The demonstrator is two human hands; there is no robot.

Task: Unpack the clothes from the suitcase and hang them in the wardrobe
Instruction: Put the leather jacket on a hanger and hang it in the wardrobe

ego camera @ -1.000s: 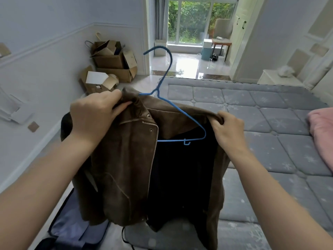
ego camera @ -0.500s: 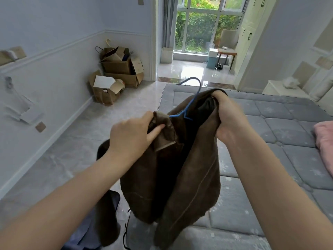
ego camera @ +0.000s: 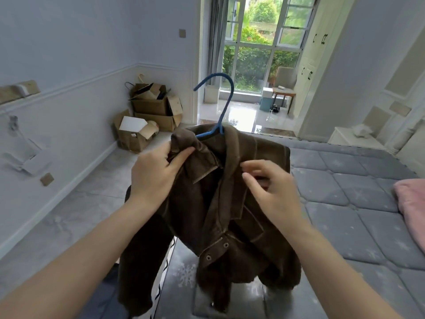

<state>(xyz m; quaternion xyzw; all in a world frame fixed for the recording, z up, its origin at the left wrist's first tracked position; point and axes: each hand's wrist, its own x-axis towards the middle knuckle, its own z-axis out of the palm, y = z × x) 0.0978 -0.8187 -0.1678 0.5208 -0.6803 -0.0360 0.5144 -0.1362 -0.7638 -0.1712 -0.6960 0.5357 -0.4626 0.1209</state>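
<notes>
A brown suede jacket (ego camera: 220, 203) hangs in front of me on a blue wire hanger (ego camera: 220, 104), whose hook sticks up above the collar. My left hand (ego camera: 156, 176) grips the jacket's left shoulder and collar. My right hand (ego camera: 269, 189) is at the jacket's right front below the collar, fingers loosely bent, holding nothing that I can see. The rest of the hanger is hidden inside the jacket. A white wardrobe (ego camera: 315, 65) with dark handles stands at the far right by the window. Only a dark sliver of the suitcase shows at the bottom left, behind my arm.
A grey quilted mattress (ego camera: 345, 203) fills the right half, with a pink blanket (ego camera: 411, 203) at its right edge. Open cardboard boxes (ego camera: 149, 113) sit in the far left corner. A tiled floor (ego camera: 69, 215) runs along the left wall towards a glass door (ego camera: 253, 56).
The jacket has been spread out from a bunched bundle so it hangs facing me on the hanger. My right hand has let go of its top and moved down to the front.
</notes>
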